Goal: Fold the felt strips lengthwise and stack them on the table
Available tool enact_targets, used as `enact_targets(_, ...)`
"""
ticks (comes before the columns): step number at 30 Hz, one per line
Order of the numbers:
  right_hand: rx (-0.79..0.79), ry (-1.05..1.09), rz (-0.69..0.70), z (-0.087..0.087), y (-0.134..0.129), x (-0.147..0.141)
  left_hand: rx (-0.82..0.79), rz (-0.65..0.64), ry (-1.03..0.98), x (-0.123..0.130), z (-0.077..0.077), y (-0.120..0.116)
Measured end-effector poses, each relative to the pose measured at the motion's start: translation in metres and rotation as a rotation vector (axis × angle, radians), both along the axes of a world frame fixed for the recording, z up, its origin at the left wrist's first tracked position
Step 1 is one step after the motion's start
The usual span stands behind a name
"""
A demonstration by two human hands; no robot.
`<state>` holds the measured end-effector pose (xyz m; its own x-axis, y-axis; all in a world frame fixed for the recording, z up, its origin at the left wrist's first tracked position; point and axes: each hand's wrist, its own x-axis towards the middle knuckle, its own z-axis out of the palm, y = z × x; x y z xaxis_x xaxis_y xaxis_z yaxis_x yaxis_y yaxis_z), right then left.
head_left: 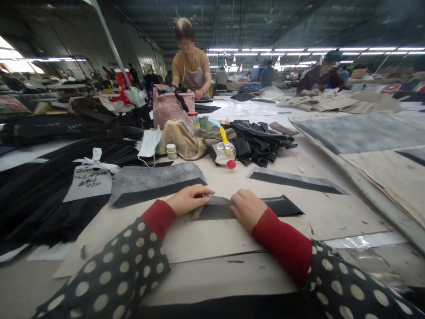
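A narrow black fabric strip [217, 212] with a grey backing lies crosswise on the pale board in front of me. At its left end, my left hand [190, 198] has thumb and fingertips closed on the upper edge, where the grey layer shows. My right hand [247, 207] has its fingers curled down onto the middle of the strip, hiding part of it. The strip's black right end [283, 206] sticks out beyond that hand. Farther up lie a wide grey-and-black piece [159, 180] at left and a slimmer grey-and-black strip [295, 180] at right.
A yellow-handled brush [226, 141] rests on a clear bottle with a red cap [231, 164]. Beside them are black strips [262, 139], a small jar [171, 151] and a face mask [150, 142]. Black fabric [49, 186] is piled left. Two co-workers stand across the tables.
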<state>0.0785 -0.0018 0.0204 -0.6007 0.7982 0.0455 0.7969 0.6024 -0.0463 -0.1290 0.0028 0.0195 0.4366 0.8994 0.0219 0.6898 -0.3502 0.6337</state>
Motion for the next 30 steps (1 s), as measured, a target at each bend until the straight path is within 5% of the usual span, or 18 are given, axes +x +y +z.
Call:
enact_targets(8, -0.152, 0.205, 0.095, -0.007, 0.012, -0.008, 0.025, 0.048, -0.076, 0.007, -0.007, -0.004)
enact_targets(14, -0.102, 0.101, 0.143, -0.003, 0.011, -0.011, 0.082, 0.026, -0.065, 0.010, -0.011, -0.003)
enact_targets(22, 0.014, -0.124, 0.201, 0.000, 0.001, -0.022, 0.269, -0.175, 0.257, 0.007, -0.002, -0.013)
enact_targets(30, -0.040, -0.090, 0.184, 0.007, 0.001, 0.000, 0.349, -0.077, 0.444, 0.017, 0.006, -0.032)
